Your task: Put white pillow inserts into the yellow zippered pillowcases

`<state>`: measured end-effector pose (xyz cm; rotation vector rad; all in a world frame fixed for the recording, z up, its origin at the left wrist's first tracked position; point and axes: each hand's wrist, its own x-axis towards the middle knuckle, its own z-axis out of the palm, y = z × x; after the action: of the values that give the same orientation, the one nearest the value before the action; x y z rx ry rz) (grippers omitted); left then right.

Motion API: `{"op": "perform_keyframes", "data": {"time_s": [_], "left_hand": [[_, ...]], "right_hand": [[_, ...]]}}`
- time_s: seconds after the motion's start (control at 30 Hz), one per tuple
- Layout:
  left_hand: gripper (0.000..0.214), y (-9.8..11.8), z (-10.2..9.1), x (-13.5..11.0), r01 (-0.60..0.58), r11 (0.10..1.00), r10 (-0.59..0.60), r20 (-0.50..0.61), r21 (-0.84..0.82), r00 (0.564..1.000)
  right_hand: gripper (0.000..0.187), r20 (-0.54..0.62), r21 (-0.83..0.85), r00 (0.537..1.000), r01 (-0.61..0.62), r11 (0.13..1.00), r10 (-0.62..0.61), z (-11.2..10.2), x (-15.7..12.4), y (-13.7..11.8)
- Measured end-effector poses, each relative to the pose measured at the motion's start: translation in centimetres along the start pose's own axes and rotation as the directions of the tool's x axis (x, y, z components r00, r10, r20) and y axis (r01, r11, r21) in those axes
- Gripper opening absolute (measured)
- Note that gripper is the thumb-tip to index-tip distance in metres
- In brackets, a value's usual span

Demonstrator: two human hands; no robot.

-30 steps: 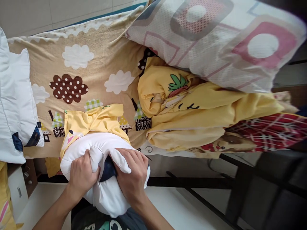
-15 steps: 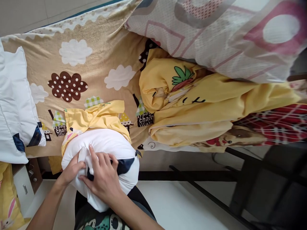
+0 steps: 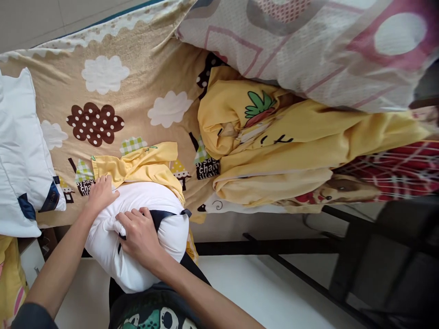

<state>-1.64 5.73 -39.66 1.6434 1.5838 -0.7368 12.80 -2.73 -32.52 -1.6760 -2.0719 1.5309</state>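
A plump white pillow [image 3: 137, 267] with a dark blue band rests against my lap, partly inside a yellow pillowcase [image 3: 144, 167] that lies at the bed's near edge. My right hand [image 3: 139, 233] grips a bunched fold of the pillow near the band. Up at the left side of the pillowcase opening, my left hand [image 3: 102, 195] has its fingers curled on the yellow cloth, thumb toward the pillow. Part of that grip is hidden by the hand itself.
The bed carries a tan sheet [image 3: 137, 68] with cloud prints. White pillows [image 3: 29, 151] lie at the left, and crumpled yellow bedding [image 3: 274, 146] at the right beneath a large patterned bag [image 3: 308, 59]. A dark chair-like frame [image 3: 370, 256] stands at lower right.
My left hand has let go of the pillow fold and moved up to the pillowcase edge. My right hand keeps hold of the pillow, which has tilted and shifted slightly left.
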Motion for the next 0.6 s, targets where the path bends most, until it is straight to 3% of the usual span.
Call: {"op": "perform_keyframes", "data": {"time_s": [0.03, 0.1, 0.17, 0.27, 0.37, 0.47, 0.53, 0.6], "left_hand": [[0.044, 0.0, 0.5, 1.3, 0.03, 0.99, -0.039, 0.063, 0.14, 0.997], [0.045, -0.3, 1.6, 3.1, 0.067, 0.964, -0.105, 0.135, 0.258, 0.985], [0.036, -1.5, 2.0, 3.6, 0.087, 0.954, -0.122, 0.107, 0.287, 0.987], [0.035, -4.5, 1.5, 1.9, 0.116, 0.929, -0.138, 0.039, 0.353, 0.99], [0.032, -7.7, 0.9, -1.3, 0.149, 0.919, -0.151, -0.024, 0.366, 0.988], [0.024, -9.7, 1.5, -4.1, 0.163, 0.954, -0.112, -0.205, 0.25, 0.972], [0.023, -10.3, 2.2, -4.8, 0.125, 0.989, -0.085, -0.374, 0.084, 0.924], [0.022, -10.2, 2.8, -4.6, 0.016, 0.993, -0.072, -0.501, -0.116, 0.862]], "right_hand": [[0.015, 0.002, 0.007, 1.0, -0.012, 1.0, 0.012, -0.1, -0.1, 0.1], [0.014, 0.019, 0.021, 0.999, -0.041, 0.999, 0.041, -0.2, -0.2, 0.3], [0.013, 0.057, 0.032, 0.995, -0.079, 0.996, 0.077, -0.5, -0.2, 0.9], [0.017, 0.112, 0.06, 0.98, -0.169, 0.984, 0.162, -1.4, 0.2, 2.2], [0.019, 0.114, 0.109, 0.957, -0.278, 0.954, 0.265, -2.7, 1.5, 3.4], [0.018, 0.106, 0.135, 0.947, -0.317, 0.939, 0.304, -3.9, 3.5, 3.8], [0.017, 0.12, 0.128, 0.944, -0.323, 0.938, 0.308, -4.3, 4.7, 3.6], [0.017, 0.146, 0.118, 0.936, -0.337, 0.934, 0.319, -4.3, 5.6, 3.5]]}}
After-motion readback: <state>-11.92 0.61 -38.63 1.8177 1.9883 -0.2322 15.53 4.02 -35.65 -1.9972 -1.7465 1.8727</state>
